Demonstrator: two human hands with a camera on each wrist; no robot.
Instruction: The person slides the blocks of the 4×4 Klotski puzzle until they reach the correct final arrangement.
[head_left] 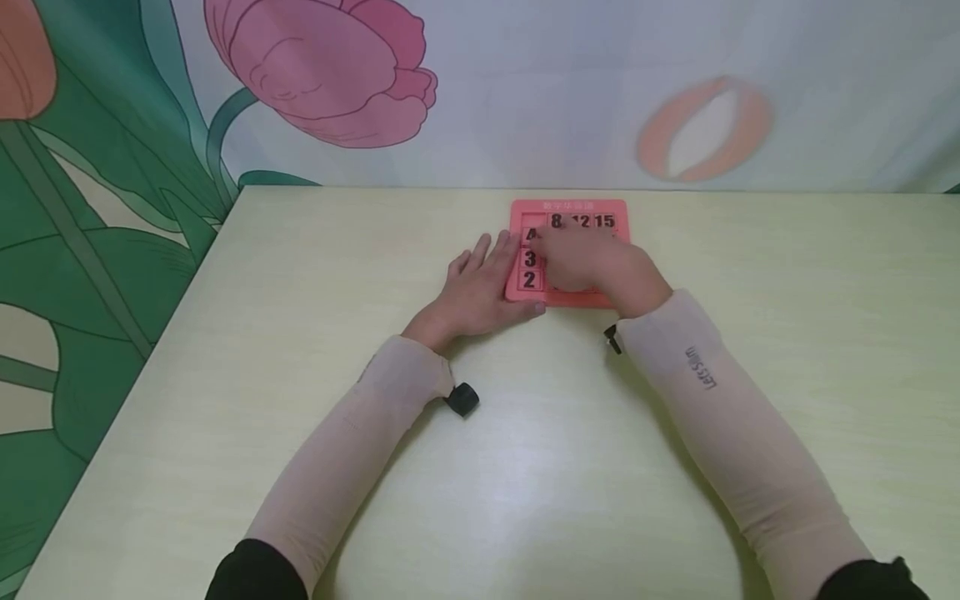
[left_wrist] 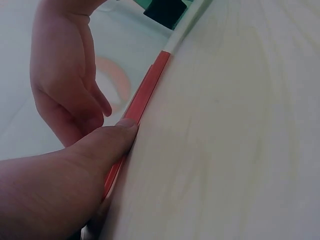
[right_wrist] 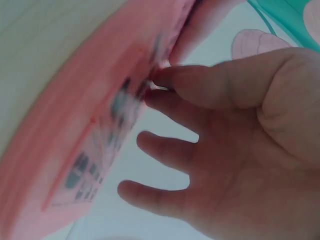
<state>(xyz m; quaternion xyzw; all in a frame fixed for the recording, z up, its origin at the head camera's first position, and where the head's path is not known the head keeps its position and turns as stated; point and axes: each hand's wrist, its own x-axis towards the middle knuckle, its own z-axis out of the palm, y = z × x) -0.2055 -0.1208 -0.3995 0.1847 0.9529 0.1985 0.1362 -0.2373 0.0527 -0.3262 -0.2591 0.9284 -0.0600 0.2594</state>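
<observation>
A red number board [head_left: 585, 298] lies flat on the table with black-numbered tiles; 8, 12, 15, 4, 3 and 2 can be read. My left hand [head_left: 480, 292] rests at its left side, fingers extended, with the thumb [left_wrist: 120, 132] against the near edge. Over the board, my right hand [head_left: 588, 258] covers many tiles, its fingertips touching near the 4. The right wrist view has the thumb and index finger of that hand [right_wrist: 225, 125] close together at the tiles [right_wrist: 117, 107], the other fingers spread; the contact there is blurred.
The pale table [head_left: 525, 467] reaches to a curtain [head_left: 540, 100] with printed flowers and leaves behind its far edge. Black wrist pieces show at the left sleeve [head_left: 397, 392] and right sleeve [head_left: 720, 417].
</observation>
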